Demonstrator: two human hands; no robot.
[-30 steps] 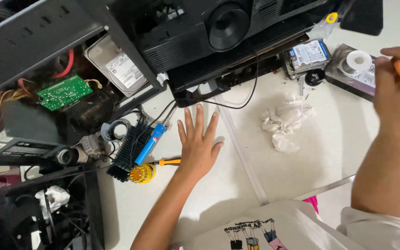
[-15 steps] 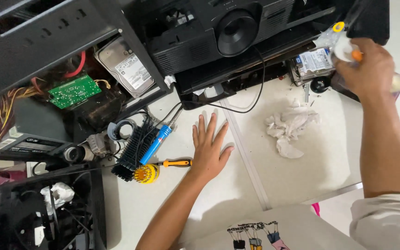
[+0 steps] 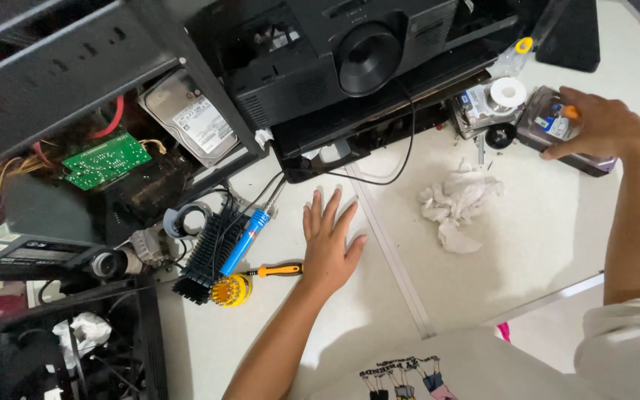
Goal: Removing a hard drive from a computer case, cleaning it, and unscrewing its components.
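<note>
White floor tiles [image 3: 527, 244] form the work surface, crowded at the top with dismantled electronics. Left hand [image 3: 331, 241] lies palm down on the tile, fingers [image 3: 318, 211] spread and straight, holding nothing. Right hand [image 3: 598, 126] reaches to 2 o'clock in the view, fingers curled over a dark, clear-topped box [image 3: 557, 133] and pinching a small orange-tipped item [image 3: 570, 112]; what kind of item cannot be told. At 9 o'clock from the left hand, just beside the wrist, lies an orange-handled screwdriver [image 3: 279, 270], touching a yellow round part [image 3: 230, 290]. At 10 o'clock lies a blue-handled tool [image 3: 244, 241] across a black finned heatsink [image 3: 205, 255]. Crumpled white tissue [image 3: 457, 204] sits between the two hands. Just at 9 o'clock from the box stands a white tape roll [image 3: 509, 91] on a hard drive [image 3: 483, 107]. At 12 o'clock a black projector [image 3: 350, 52] rests, and at 10 o'clock an open computer case [image 3: 75, 141] shows a green circuit board [image 3: 105, 159] and a second drive [image 3: 190, 122].
</note>
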